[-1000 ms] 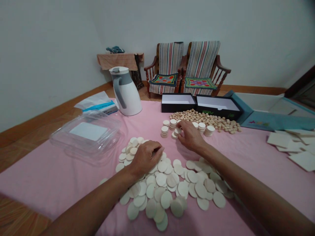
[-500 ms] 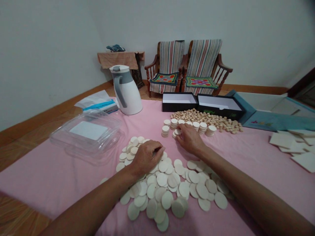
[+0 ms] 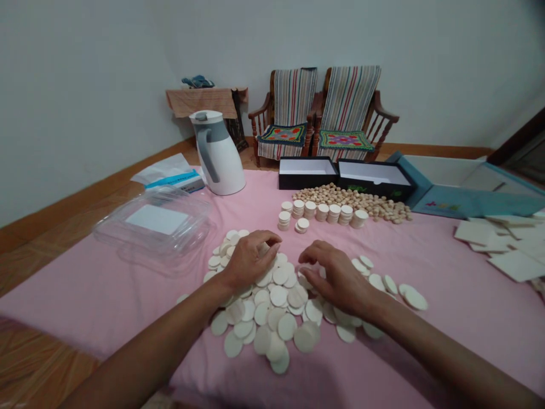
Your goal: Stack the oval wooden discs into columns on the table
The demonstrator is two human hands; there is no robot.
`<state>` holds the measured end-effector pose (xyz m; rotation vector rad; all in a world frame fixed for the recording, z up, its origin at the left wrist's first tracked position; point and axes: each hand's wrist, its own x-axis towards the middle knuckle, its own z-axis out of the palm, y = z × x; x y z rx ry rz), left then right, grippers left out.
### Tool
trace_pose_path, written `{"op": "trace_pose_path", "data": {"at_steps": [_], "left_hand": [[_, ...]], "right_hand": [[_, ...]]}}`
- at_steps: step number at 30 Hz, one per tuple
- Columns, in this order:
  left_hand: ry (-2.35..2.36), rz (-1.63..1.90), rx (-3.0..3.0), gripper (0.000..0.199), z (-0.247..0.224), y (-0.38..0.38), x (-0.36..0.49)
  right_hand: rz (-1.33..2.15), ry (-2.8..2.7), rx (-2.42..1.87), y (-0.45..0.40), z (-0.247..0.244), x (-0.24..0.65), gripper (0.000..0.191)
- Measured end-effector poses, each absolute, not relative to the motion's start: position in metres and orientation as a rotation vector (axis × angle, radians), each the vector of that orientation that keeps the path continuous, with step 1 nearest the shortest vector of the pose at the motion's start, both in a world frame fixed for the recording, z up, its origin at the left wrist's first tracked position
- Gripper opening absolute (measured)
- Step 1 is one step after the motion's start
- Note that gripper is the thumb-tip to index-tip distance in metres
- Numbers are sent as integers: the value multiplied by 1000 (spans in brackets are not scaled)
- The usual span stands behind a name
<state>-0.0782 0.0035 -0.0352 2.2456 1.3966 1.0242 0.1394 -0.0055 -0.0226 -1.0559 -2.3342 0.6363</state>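
Loose round wooden discs [image 3: 279, 296] lie spread in a pile on the pink cloth in front of me. My left hand [image 3: 250, 260] rests over the pile's far left part, thumb and fingers slightly apart, with nothing visible between them. Above the pile's right part hovers my right hand [image 3: 336, 278], its fingers curved and apart, holding nothing. Beyond the hands, several short stacks of discs [image 3: 322, 213] stand in a row. Before that row are a small stack [image 3: 284, 220] and a lower, uneven one [image 3: 302, 225].
Small wooden pieces [image 3: 357, 200] are heaped behind the stacks, before two black boxes [image 3: 306, 180]. A blue box [image 3: 451, 199] and square wooden boards [image 3: 481, 233] lie right. To the left are a white jug [image 3: 225, 165], clear plastic packaging [image 3: 187, 224] and a blue-white packet [image 3: 176, 180].
My right hand has let go of discs at the low front stack and drawn back toward me, over the pile. My left hand has stayed over the pile, its fingers a little more spread.
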Motion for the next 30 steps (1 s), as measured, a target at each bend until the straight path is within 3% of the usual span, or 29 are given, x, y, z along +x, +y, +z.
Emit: {"op": "trace_pose_path", "data": {"at_steps": [6, 14, 30], "left_hand": [[1249, 956, 2336, 17, -22, -6, -91], [1226, 940, 2365, 15, -38, -18, -94], [1250, 948, 2337, 13, -44, -17, -93]], "right_hand": [[650, -2455, -903, -58, -17, 132, 22], [436, -2615, -1007, -86, -25, 103, 41], [348, -2559, -1106, -60, -29, 104, 25]]}}
